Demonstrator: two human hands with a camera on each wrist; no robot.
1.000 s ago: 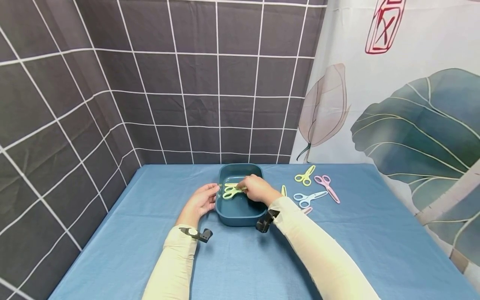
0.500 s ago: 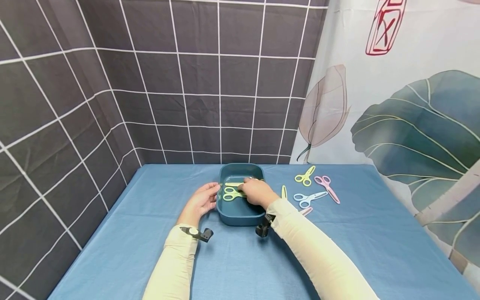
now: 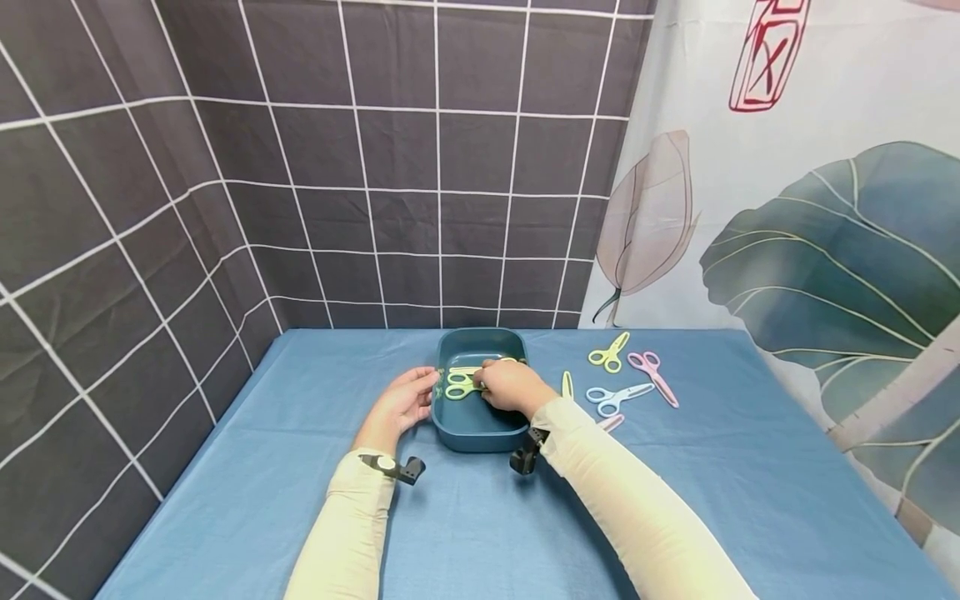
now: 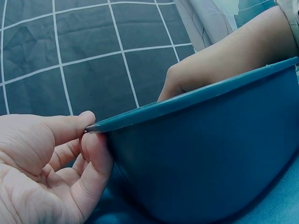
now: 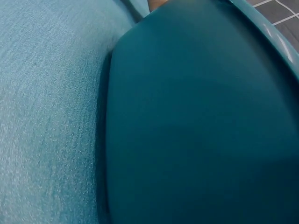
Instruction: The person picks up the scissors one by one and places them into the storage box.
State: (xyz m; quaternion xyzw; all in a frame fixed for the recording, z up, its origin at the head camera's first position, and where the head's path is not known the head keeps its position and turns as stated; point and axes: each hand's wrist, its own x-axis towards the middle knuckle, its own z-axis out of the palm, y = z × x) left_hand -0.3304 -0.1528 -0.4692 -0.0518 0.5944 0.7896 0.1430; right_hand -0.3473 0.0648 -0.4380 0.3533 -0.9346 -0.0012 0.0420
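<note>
Scissors (image 3: 471, 386) in tub (image 3: 472, 435), left hand (image 3: 407, 398) at rim (image 4: 201, 94), right hand (image 3: 513, 387) inside.
I see left hand pinching the rim between thumb and fingers, probably to keep the tub from sliding. Right arm (image 3: 622, 500) crosses the right wall (image 5: 201, 112), back of hand up, at the scissors; fingers hidden, so I can't tell if they grip. Other scissors (image 3: 618, 397) lie on the cloth (image 3: 225, 500) to the right, presumably within reach.

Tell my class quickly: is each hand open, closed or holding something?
Left hand: holding the blue bin, pinching its rim.
Right hand: inside the bin, at yellow-green scissors; fingertips hidden, so whether it grips them cannot be told.
</note>
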